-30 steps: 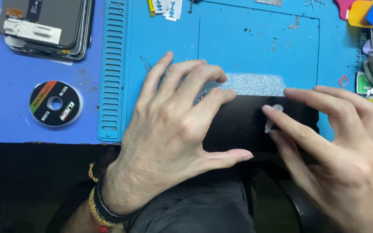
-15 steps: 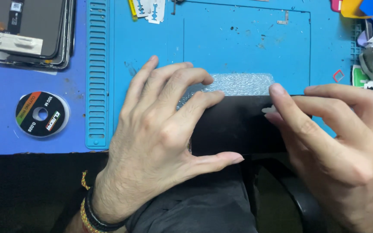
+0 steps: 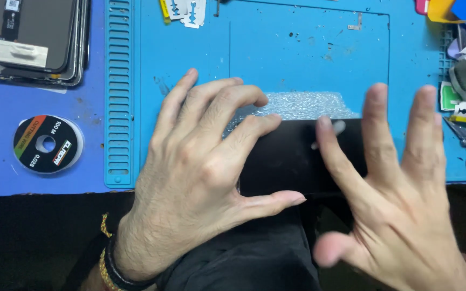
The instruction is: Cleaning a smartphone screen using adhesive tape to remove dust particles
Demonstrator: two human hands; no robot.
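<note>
Head view: a blue work mat (image 3: pixel 276 59) fills the upper frame. At lower centre lies a black phone panel (image 3: pixel 292 161), pressed flat by the left hand (image 3: pixel 200 178), fingers spread. The right hand (image 3: pixel 400 199) hovers, fingers splayed, grasping nothing. Bubble wrap (image 3: pixel 303 105) touches the panel's top edge.

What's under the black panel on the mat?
A strip of bubble wrap sticks out from beneath the black panel's far edge, lying on the blue mat. How far it runs underneath is hidden by the panel and the left hand pressing on it.
</note>
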